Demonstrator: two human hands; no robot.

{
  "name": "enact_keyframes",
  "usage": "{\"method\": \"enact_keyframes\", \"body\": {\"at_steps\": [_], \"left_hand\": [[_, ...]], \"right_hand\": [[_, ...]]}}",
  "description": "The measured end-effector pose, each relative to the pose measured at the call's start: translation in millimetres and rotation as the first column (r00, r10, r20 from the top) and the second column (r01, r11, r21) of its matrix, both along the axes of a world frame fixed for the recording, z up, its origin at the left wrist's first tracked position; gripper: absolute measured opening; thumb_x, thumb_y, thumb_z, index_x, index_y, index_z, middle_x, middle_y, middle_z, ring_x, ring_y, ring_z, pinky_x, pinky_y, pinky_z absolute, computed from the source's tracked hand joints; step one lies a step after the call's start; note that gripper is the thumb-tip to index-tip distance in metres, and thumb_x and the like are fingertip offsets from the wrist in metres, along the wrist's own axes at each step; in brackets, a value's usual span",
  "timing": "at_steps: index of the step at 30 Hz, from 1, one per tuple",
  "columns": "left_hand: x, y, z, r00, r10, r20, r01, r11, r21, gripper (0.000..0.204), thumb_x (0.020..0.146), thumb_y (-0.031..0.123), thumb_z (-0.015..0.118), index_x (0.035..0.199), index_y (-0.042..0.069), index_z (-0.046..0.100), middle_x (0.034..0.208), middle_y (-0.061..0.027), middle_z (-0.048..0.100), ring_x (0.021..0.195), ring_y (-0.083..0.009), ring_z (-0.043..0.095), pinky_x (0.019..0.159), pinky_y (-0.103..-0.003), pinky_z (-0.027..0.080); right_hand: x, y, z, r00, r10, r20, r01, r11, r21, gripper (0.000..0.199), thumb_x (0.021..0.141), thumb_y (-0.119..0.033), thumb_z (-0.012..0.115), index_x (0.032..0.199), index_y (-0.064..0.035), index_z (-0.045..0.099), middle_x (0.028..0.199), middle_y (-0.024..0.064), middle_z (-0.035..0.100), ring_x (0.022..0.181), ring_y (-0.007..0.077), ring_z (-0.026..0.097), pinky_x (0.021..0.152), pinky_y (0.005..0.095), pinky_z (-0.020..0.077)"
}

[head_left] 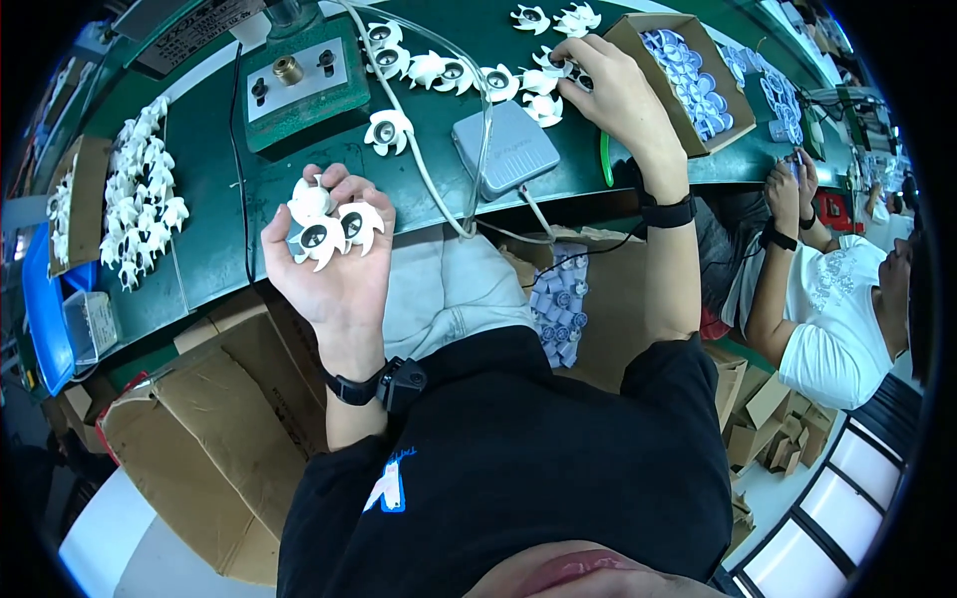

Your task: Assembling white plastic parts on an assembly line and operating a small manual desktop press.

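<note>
My left hand [342, 289] is palm up, its fingers curled around a small cluster of white bladed fan impellers [317, 239]. Two of these show dark round hubs with a metal-looking centre. At the far side of the bench, my right hand [628, 100] reaches down with bent fingers on a white impeller [558, 68], partly hidden by the fingers. More loose impellers [454, 76] lie in a rough row to its left. One single impeller [387, 131] sits beside the green machine base [307, 90], which carries a brass fitting.
A grey pedal-like box [506, 149] with cables lies at the bench edge. Cardboard box [733, 135] of light-blue round parts stands right. White impellers [140, 199] are piled left. Below are an open carton [199, 448] and bagged bluish parts [560, 304]. Another person [827, 269] works at right.
</note>
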State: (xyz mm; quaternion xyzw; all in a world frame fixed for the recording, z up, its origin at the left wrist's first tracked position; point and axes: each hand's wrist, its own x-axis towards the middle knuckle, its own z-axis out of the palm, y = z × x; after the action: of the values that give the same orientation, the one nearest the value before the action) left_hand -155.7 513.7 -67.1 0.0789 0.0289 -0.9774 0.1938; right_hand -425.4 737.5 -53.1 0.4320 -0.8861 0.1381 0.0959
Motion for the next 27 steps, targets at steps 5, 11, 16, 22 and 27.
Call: {"method": "enact_keyframes", "body": {"at_steps": [5,11,16,22,27], "left_hand": [[-6.1,11.5,5.5,0.998,-0.035,0.046,0.035,0.999,0.004,0.039,0.093,0.03,0.058,0.124,0.005,0.057,0.112,-0.0098,0.055,0.099,-0.0204,0.057,0.095,-0.044,0.052],[-11.2,21.7,7.4,0.987,-0.155,0.049,0.151,0.986,0.067,0.041,0.093,0.031,0.058,0.124,0.005,0.056,0.116,-0.0112,0.057,0.105,-0.0216,0.058,0.099,-0.047,0.053],[-25.8,31.3,15.4,0.986,-0.13,0.102,0.126,0.991,0.041,0.038,0.095,0.03,0.056,0.123,0.005,0.056,0.12,-0.0124,0.058,0.115,-0.024,0.059,0.106,-0.055,0.051],[-45.0,55.5,25.7,0.975,-0.163,0.151,0.172,0.984,-0.048,0.033,0.097,0.028,0.052,0.121,0.005,0.056,0.122,-0.013,0.058,0.125,-0.0266,0.058,0.112,-0.063,0.046],[-43.7,56.0,27.1,0.976,-0.159,0.146,0.165,0.986,-0.03,0.033,0.097,0.027,0.052,0.122,0.005,0.056,0.125,-0.0136,0.058,0.127,-0.0277,0.058,0.112,-0.063,0.047]], "right_hand": [[1.5,5.6,1.2,0.998,-0.055,-0.029,0.055,0.998,-0.005,0.027,0.087,-0.019,0.08,0.11,-0.0057,0.074,0.114,0.0122,0.068,0.096,0.0284,0.073,0.082,0.0382,0.0604],[0.6,18.2,10.3,0.997,-0.043,-0.065,0.035,0.991,-0.127,0.029,0.084,-0.022,0.082,0.105,-0.0042,0.075,0.107,0.0095,0.068,0.093,0.0241,0.072,0.077,0.0357,0.0598],[30.5,9.9,52.0,1.0,0.025,0.014,-0.021,0.977,-0.212,0.028,0.084,-0.021,0.081,0.107,-0.0051,0.075,0.107,0.0083,0.067,0.088,0.0224,0.071,0.072,0.0332,0.0582],[27.8,-9.9,40.4,0.985,0.139,-0.101,-0.155,0.971,-0.181,0.025,0.087,-0.019,0.079,0.108,-0.0067,0.077,0.108,0.0069,0.067,0.085,0.021,0.07,0.068,0.0324,0.0567],[40.5,-14.1,53.4,0.986,0.167,0.02,-0.154,0.943,-0.296,0.028,0.089,-0.013,0.076,0.117,-0.0073,0.075,0.11,0.0063,0.068,0.088,0.0189,0.071,0.071,0.0311,0.0588]]}}
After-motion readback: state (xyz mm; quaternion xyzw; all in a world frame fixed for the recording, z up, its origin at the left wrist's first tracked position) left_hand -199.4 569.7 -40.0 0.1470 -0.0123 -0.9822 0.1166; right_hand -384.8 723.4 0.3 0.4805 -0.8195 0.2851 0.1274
